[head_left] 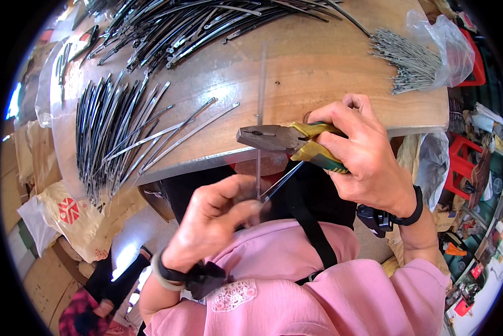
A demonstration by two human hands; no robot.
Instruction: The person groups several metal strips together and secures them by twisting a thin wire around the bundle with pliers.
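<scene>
My right hand [369, 157] is wrapped round combination pliers [268, 138] with yellow and green handles. Their jaws point left over the table's front edge. My left hand [220, 210], blurred at the fingertips, pinches near the end of a thin dark metal strip [285, 180]. The strip slants up to the plier handles beneath my right hand, where its other end is hidden. A fine wire-like line runs beside it; I cannot tell whether it is separate. On the table left of the pliers lies a spread bundle of similar flat strips [103, 129] with holed ends.
A larger heap of dark strips [173, 33] covers the back left of the wooden table [313, 61]. Thin grey wires [405, 59] lie in a clear bag at the back right. Red stools [461, 162] stand right, a printed bag [72, 218] hangs left, and another person's sleeve [78, 313] shows lower left.
</scene>
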